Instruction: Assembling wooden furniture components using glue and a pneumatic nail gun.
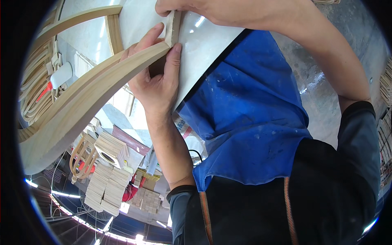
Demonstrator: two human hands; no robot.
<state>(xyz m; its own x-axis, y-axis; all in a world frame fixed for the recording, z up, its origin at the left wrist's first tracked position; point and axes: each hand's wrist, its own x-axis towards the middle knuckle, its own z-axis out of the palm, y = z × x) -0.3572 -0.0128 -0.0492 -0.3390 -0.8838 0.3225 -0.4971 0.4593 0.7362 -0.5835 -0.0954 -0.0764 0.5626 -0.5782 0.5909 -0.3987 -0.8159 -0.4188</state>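
A pale, curved wooden frame (94, 81) sweeps across the left side, over a white work surface (204, 45). My left hand (157, 87) is closed round the end of its long curved rail, with the thumb and fingers on either side of the corner. At that corner a short wooden crosspiece (174, 28) meets the rail. Bent over from the right, my right hand (194, 9) grips the far end of the crosspiece, its fingertips curled at the top edge of the picture. Part of that grip is cut off by the picture's edge.
A white bottle with a red nozzle (62, 75) lies left, by several stacked curved wooden parts (34, 87). Stacks of wooden boards (104, 183) and a wooden slatted back (83, 157) are at the lower left. A blue apron (253, 102) covers my front beside the table edge.
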